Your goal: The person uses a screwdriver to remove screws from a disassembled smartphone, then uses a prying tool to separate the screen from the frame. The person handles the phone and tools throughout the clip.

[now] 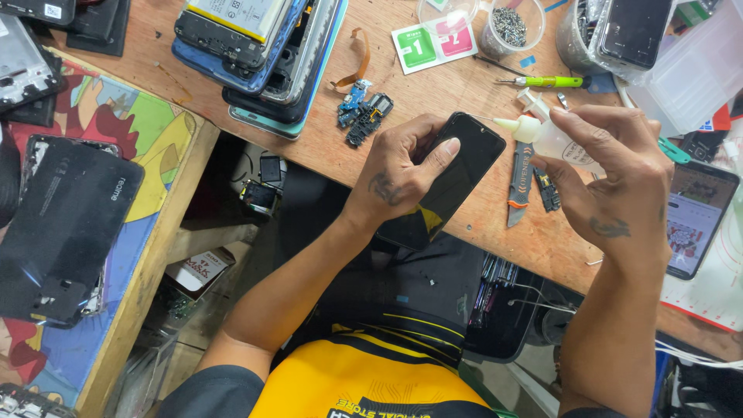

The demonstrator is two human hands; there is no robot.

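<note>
Cluttered wooden workbench (433, 85), daylight

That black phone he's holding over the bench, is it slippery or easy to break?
Probably slippery: the phone has a smooth, glossy black face, and the left hand grips it by its edges. Likely stiff, since it stays flat though held at one side. Possibly fragile, as the face looks like glass. The right hand holds a small glue bottle near its top edge.

Soft, even daylight is washing over your bench (480, 224), casting only faint shadows. Glare is glinting off the black screen (457, 182) you're holding. Focus is staying sharp; the wide lens is bending the edges.
</note>
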